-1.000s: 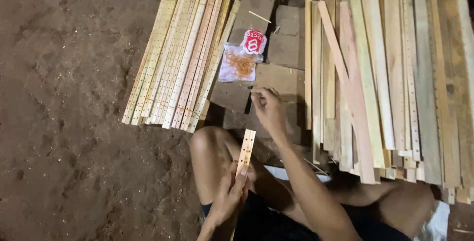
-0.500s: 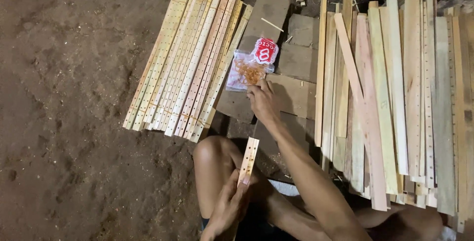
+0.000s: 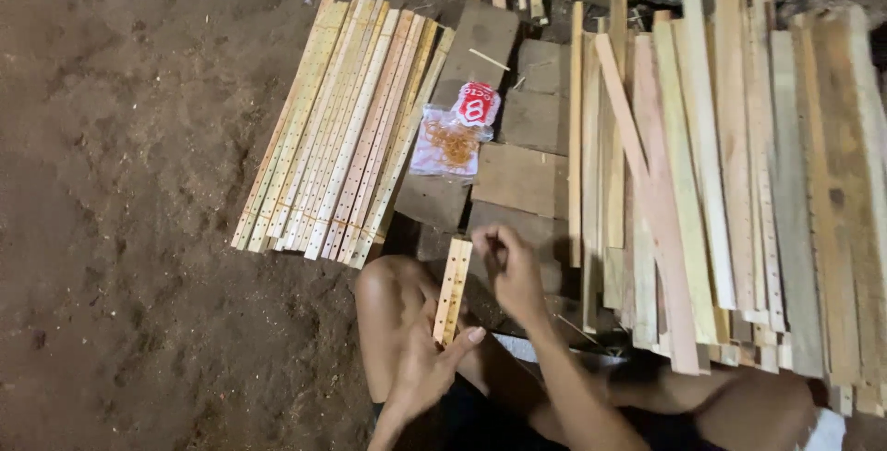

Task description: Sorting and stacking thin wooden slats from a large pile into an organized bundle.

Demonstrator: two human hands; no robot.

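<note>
okay, left hand (image 3: 420,368) half curled, thumb and fingers closed round the lower end of a short perforated wooden strip (image 3: 453,290), holding it upright over the bare knee (image 3: 388,285). right hand (image 3: 511,271) at 3 o'clock of the strip's top, just beside it, fingers curled in with the fingertips pinched together; too small to tell if anything sits between them, so grip unclear. strip looks like two thin slats pressed together, can't confirm.

the person's torso and legs are cut off at the bottom edge. a white patch at the lower right corner is hard to make out.

at 11 o'clock of the hands a fanned row of long perforated slats (image 3: 342,132) lies on the ground. at 12 o'clock a clear plastic bag of orange rubber bands (image 3: 450,141) with a red-and-white label rests on flat wooden blocks (image 3: 517,174). at 2 to 3 o'clock a big pile of plain wooden battens (image 3: 730,164). surface is brown packed dirt floor (image 3: 120,229); stones and scrap along the top edge, dim.
</note>
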